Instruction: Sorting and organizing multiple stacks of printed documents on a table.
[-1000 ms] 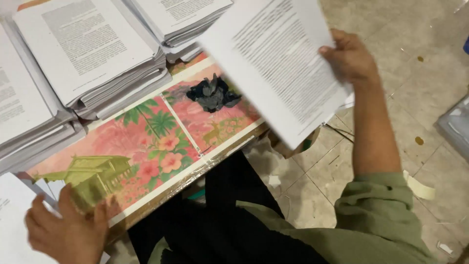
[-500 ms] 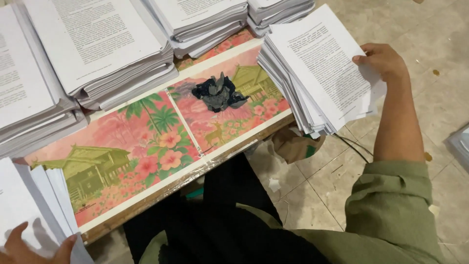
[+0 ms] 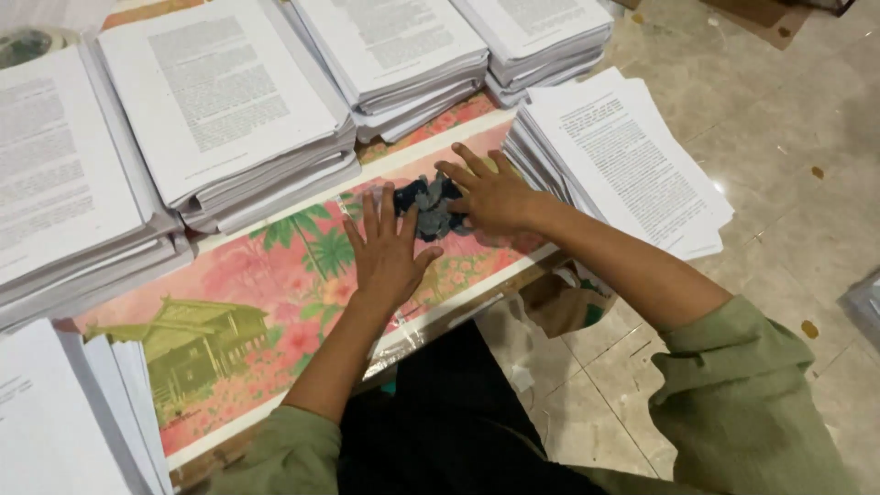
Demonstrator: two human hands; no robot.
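I see my left hand and right hand lying flat, fingers spread wide, holding nothing, both touching a small crumpled dark blue-black scrap that sits between them on the pink flower-printed tabletop, near a fanned stack of printed white sheets.

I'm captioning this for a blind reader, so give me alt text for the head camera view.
Both hands, left hand and right hand, lie flat with spread fingers on a dark crumpled cloth on a pink floral table cover. Stacks of printed pages surround them, with a fanned stack beside the right forearm; the person wears green sleeves.
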